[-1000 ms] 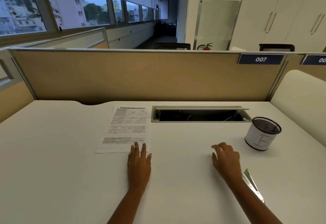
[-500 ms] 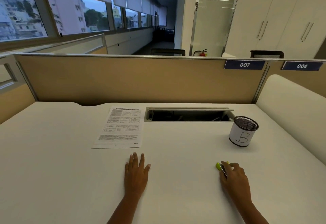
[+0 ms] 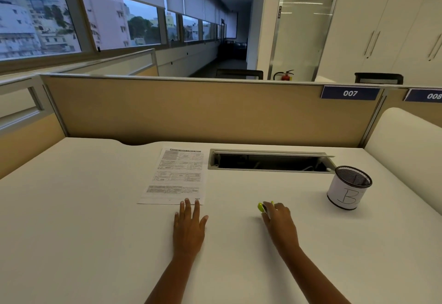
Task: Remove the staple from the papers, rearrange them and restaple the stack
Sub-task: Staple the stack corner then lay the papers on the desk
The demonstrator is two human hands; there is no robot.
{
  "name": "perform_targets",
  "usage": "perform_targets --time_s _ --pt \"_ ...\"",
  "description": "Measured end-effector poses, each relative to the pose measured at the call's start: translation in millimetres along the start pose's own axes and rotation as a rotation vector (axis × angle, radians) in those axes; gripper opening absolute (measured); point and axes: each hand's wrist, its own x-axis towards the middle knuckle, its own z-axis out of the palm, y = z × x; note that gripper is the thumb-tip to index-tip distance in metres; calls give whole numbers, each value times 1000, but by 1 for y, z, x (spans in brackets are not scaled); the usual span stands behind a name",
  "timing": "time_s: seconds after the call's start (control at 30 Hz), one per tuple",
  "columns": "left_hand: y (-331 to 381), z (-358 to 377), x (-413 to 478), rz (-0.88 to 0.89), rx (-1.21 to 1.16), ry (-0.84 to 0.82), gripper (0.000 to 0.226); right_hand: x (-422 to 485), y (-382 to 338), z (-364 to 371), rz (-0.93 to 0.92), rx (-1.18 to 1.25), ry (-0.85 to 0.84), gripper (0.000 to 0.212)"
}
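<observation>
A printed stack of papers (image 3: 175, 176) lies flat on the white desk (image 3: 83, 220), left of centre. My left hand (image 3: 190, 226) lies flat on the desk with straight fingers, the fingertips touching the papers' near edge. My right hand (image 3: 279, 222) is curled over a small yellow-green stapler tool (image 3: 262, 207), whose tip sticks out past the fingers. Most of that tool is hidden under the hand. The staple itself is too small to see.
A mesh pen cup (image 3: 348, 187) marked "B" stands at the right. An open cable tray slot (image 3: 270, 161) is sunk into the desk behind the hands. A tan partition (image 3: 191, 112) closes the back; a padded divider (image 3: 406, 150) closes the right side.
My right hand went from resting open on the desk to gripping the yellow-green tool. My left hand has come forward again to the papers' near edge.
</observation>
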Motion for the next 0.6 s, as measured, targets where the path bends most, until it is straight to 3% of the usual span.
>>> perform_targets --time_s 0.27,0.4,0.53,0.6 --pt "-22 8 35 71 68 128 80 52 -87 41 -104 0 -43 34" --pt "-37 20 47 131 18 232 57 74 -109 59 -100 46 -55 33" --pt "-43 27 59 113 -82 235 68 91 -119 72 -54 78 -74 35" --pt "-44 29 65 115 -64 242 64 100 -123 78 -21 97 -84 35"
